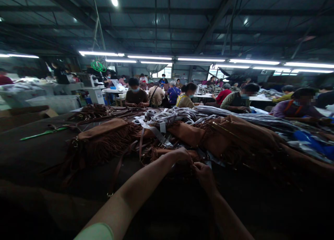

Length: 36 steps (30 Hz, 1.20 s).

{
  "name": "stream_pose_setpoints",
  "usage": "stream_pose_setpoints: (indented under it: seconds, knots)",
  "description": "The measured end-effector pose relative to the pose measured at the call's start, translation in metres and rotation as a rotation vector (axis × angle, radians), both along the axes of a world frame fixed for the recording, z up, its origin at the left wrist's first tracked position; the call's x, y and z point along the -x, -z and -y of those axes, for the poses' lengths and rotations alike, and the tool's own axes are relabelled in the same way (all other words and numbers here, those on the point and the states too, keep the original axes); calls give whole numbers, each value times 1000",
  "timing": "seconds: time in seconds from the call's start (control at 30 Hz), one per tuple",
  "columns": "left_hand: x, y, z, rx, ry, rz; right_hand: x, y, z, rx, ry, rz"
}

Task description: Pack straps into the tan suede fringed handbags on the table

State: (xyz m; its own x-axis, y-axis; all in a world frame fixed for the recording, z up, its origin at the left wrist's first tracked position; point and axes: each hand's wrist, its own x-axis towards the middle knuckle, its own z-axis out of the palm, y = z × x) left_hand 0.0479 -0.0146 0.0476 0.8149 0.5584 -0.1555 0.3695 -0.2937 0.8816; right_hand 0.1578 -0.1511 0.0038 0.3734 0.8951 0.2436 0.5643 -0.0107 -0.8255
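Observation:
My left hand (181, 154) bends over a brown fringed bag, its fingers curled down and mostly hidden behind its back. Close on its right, my right hand (203, 173) pinches with thumb and forefinger. Their fingertips nearly meet over something small and dark, perhaps a strap end or fitting, too dim to make out. Just beyond lies a brown bag flap (186, 153), partly covered by my left hand. Another brown fringed bag (104, 130) with a metal ring lies to the left. Its long brown strap (118, 168) trails toward me, with a gold-coloured clasp at the end.
A heap of brown bags (235, 132) spreads to the right. Grey-white strips (172, 115) are piled behind. A green tool-like strip (43, 133) lies on the dark table (31, 154) at left. Several people sit working across the table, and a cardboard box (23, 117) stands at far left.

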Motion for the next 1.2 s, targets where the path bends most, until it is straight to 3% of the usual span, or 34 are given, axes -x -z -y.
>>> stream_pose_setpoints:
  seconds: [0.13,0.23,0.43,0.53,0.67,0.77,1.03,1.2]
  knots:
    - [0,9,1,-9,-188,129,-15,4,-4,42,-105,-335]
    - [-4,13,4,-55,-300,212,-24,-2,-5,-36,-162,-499]
    - [-11,12,27,77,-339,412,-29,-18,-11,-164,30,-639]
    - [-8,12,34,101,-318,467,-33,-21,-14,-182,86,-541]
    - [-3,12,38,160,-172,540,-36,-25,-16,-187,165,-157]
    - [-2,12,42,226,-105,582,-33,-30,-21,-232,125,-23]
    - [-2,9,52,354,-152,659,-32,-27,-24,-165,7,-266]
    - [1,9,55,356,-140,628,-37,-19,-17,-163,43,-200]
